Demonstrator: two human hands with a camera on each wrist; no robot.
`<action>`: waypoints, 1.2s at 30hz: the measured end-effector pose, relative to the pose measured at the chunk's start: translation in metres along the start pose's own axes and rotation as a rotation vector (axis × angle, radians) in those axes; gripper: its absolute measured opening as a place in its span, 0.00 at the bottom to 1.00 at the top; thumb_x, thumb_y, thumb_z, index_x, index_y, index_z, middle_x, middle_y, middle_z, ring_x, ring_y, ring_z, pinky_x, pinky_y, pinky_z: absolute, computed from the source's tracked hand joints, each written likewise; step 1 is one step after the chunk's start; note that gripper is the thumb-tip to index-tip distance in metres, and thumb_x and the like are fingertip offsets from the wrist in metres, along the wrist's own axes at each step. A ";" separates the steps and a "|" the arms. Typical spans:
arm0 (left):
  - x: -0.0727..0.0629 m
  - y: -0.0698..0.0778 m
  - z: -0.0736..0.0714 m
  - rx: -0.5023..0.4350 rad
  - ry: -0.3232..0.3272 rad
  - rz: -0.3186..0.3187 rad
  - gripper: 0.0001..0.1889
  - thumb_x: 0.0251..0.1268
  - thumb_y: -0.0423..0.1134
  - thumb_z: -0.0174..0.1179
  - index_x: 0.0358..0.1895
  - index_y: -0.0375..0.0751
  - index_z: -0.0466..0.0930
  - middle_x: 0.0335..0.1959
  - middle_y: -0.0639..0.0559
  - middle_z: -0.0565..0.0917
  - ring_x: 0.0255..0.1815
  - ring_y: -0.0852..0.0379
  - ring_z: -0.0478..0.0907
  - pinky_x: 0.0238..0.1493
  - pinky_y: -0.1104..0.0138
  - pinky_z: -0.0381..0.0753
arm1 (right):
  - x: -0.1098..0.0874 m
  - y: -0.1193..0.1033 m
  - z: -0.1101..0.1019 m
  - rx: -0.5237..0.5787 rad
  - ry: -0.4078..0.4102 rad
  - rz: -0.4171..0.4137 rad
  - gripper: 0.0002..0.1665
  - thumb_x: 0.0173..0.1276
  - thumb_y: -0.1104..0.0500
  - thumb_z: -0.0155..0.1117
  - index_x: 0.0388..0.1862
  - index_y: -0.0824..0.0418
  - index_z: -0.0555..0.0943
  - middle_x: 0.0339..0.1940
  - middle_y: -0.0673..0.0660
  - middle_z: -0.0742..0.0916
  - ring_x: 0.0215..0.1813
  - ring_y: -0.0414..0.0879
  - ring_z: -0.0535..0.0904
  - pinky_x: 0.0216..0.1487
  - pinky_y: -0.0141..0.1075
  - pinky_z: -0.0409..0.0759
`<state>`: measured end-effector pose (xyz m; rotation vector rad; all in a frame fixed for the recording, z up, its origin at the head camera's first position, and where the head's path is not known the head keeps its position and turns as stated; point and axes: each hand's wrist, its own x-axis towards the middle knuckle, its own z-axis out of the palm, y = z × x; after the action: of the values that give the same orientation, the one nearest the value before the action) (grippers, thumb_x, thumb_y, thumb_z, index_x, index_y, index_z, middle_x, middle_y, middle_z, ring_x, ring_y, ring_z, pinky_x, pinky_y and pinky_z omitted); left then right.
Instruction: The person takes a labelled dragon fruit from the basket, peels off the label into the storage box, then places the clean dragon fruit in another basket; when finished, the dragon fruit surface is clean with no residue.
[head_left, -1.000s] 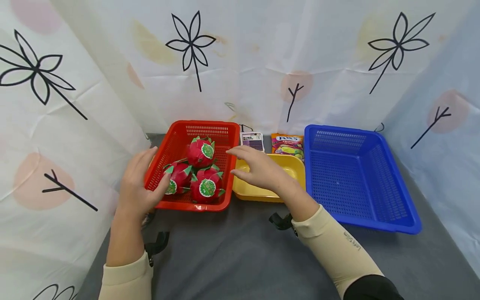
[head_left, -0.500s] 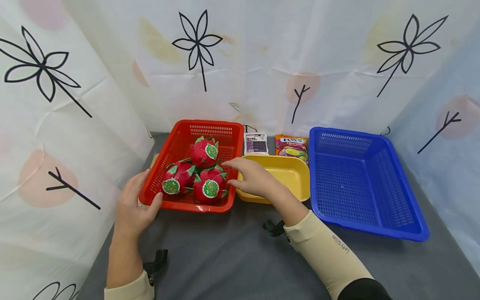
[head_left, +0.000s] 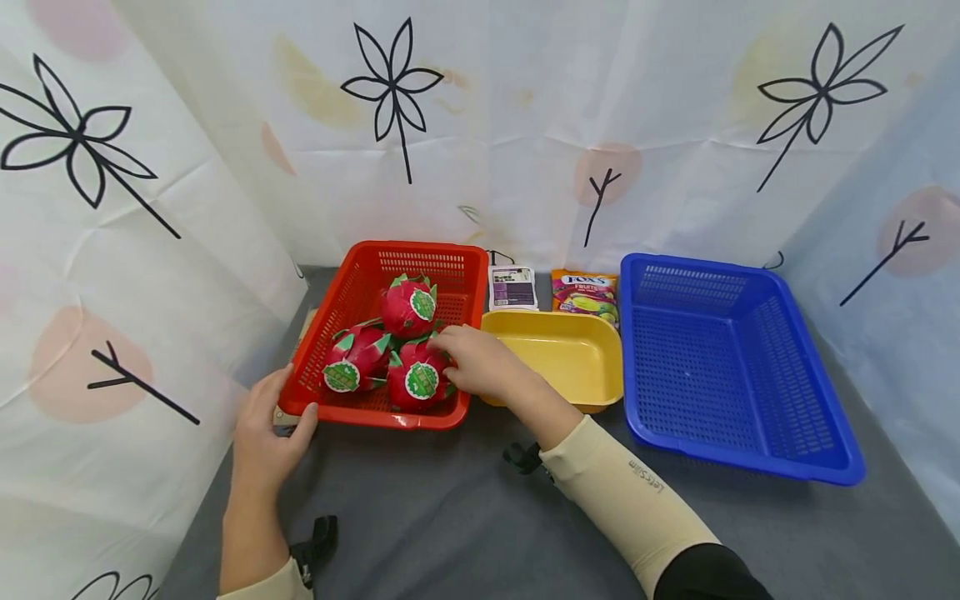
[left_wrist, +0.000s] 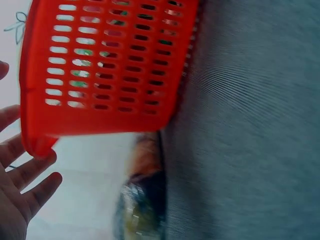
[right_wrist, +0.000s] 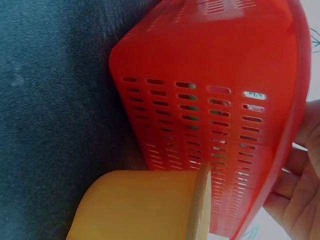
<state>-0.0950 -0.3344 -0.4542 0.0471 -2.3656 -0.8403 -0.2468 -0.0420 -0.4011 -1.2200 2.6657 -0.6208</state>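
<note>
Three pink dragon fruits with green leaf tips and round green stickers lie in the red basket [head_left: 333, 412]: one at the back [head_left: 408, 308], one front left [head_left: 358, 354], one front right [head_left: 408, 367]. My right hand [head_left: 483, 362] reaches over the basket's right rim. Its fingers and thumb curl about the right side of the front right dragon fruit; the far fingers are hidden. My left hand [head_left: 266, 437] is at the front left corner, fingers extended along the outside of the rim. In the left wrist view, the left fingertips [left_wrist: 47, 160] lie by that rim.
A yellow tray [head_left: 558, 400] stands against the basket's right side. A blue basket [head_left: 742, 467] is farther right. Behind the tray lie a Fox's candy bag [head_left: 585, 296] and a purple-and-white package [head_left: 513, 287]. A patterned white curtain [head_left: 480, 108] hangs at the back.
My right hand has come left and down from above the basket's right rim onto the front right dragon fruit. My left hand has lowered to the basket's front left corner.
</note>
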 end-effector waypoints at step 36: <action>-0.016 -0.029 0.025 -0.264 0.096 -0.114 0.32 0.63 0.31 0.64 0.73 0.41 0.73 0.67 0.40 0.77 0.61 0.68 0.71 0.56 0.83 0.70 | 0.011 0.003 0.010 0.186 0.021 -0.076 0.14 0.68 0.54 0.73 0.49 0.57 0.83 0.45 0.51 0.84 0.48 0.44 0.77 0.56 0.35 0.80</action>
<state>-0.1014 -0.3400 -0.4946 0.1113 -2.1610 -1.1726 -0.2532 -0.0519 -0.4110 -1.2729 2.5205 -0.8754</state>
